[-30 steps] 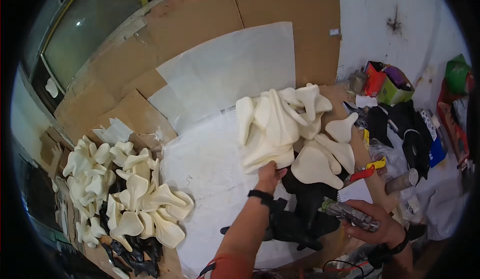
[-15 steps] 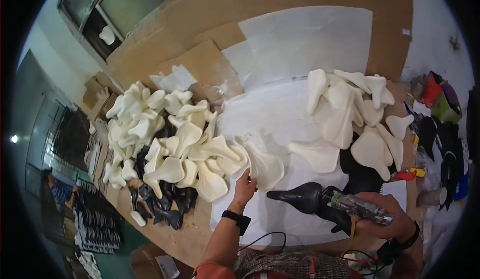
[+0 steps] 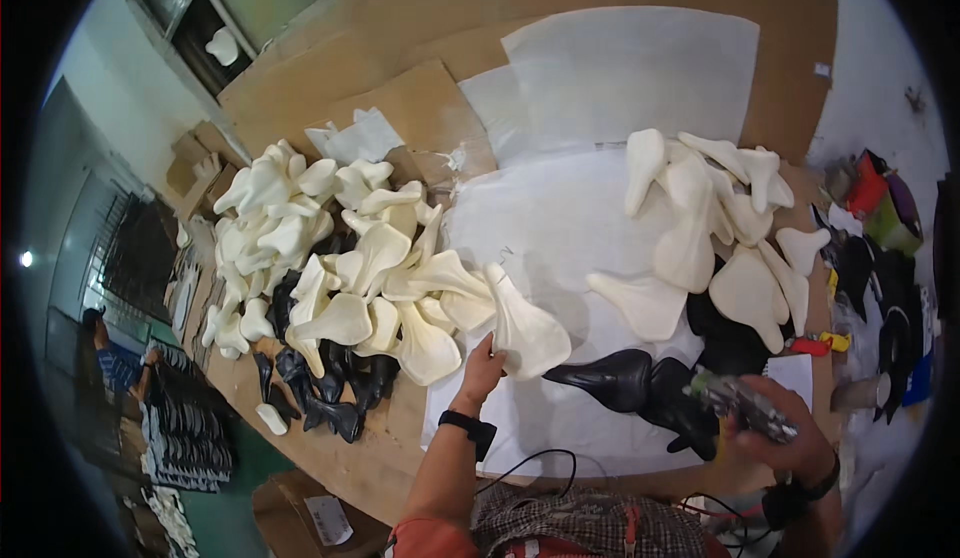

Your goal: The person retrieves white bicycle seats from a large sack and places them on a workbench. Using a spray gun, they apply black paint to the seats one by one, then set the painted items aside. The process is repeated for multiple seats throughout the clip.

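My left hand (image 3: 483, 366) pinches the lower left edge of a cream saddle-shaped foam pad (image 3: 530, 330), its nose pointing away from me. In my right hand (image 3: 775, 428) is a grey, partly see-through handheld tool with a green end (image 3: 740, 405), blurred by motion; its exact kind does not show. Just left of the tool lie two glossy black saddle-shaped pieces, a long one (image 3: 612, 380) and a wider one (image 3: 680, 398) touching it. A single cream pad (image 3: 640, 303) rests on the white sheet beyond them.
A big heap of cream pads (image 3: 275, 203) covers the table's left, with black pieces (image 3: 325, 393) along its front. Another cream pile (image 3: 690, 218) stands at the right. White sheeting (image 3: 530, 208) lies between. Tools and bags (image 3: 885, 208) clutter the right edge. Far left, a person (image 3: 122, 366) stands.
My left hand has lifted the cream pad slightly and tilted it. My right hand with the tool has moved right, away from the black pieces.
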A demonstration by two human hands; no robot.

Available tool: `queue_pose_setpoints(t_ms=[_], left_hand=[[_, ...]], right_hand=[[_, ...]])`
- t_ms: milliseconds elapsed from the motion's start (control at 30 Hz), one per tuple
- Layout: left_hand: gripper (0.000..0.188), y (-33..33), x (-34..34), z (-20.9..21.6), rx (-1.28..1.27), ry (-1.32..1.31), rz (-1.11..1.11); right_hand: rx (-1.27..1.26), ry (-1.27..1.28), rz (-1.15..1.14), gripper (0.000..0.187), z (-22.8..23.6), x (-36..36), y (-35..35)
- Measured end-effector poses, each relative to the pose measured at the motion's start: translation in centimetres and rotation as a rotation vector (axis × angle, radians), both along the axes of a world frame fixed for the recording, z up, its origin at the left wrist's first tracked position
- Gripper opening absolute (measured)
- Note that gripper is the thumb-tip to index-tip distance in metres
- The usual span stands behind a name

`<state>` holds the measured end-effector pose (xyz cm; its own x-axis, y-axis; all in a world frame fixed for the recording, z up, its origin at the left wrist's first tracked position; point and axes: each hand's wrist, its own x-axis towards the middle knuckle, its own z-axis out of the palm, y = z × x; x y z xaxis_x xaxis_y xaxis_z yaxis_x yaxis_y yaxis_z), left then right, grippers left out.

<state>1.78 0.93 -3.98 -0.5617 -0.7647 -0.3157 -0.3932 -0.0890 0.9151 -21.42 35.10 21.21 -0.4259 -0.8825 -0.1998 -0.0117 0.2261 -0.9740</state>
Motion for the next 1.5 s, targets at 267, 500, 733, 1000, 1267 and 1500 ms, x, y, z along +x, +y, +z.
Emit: queue_pose_setpoints(t_ms=[267, 500, 733, 1000, 1267, 1500], left_hand=[[0.040, 2.1, -3.4, 4.6, 0.043, 0.231, -0.185], [0.044, 7.6, -5.9, 7.3, 0.168, 0.343, -0.328], [0.064, 17.6, -8.0, 9.2, 0.118, 0.167, -1.025], [0.051, 21.8, -7.9, 5.3, 0.108, 0.067, -1.072], [0.047, 22.7, -7.3, 3.7, 0.123, -0.010, -0.977], [0.040, 11.5, -6.0, 8.7, 0.033, 0.099, -0.597]], right_hand=[[-0.136, 0.597, -0.151, 0.058, -13.3, -2.6, -7.7], [-0.450, 0.508, -0.191, 0.054, -20.2, 3.6, -7.9], [-0.347, -0.298, -0.654, 0.037, -22.9, 14.7, 10.0], [-0.219, -0.557, -1.762, 0.031, -32.1, 34.8, 31.6], [-0.461, -0.606, -2.231, 0.021, -47.5, 43.6, 44.2], [-0.216, -0.208, -1.495, 0.019, -33.1, 21.8, 24.0]])
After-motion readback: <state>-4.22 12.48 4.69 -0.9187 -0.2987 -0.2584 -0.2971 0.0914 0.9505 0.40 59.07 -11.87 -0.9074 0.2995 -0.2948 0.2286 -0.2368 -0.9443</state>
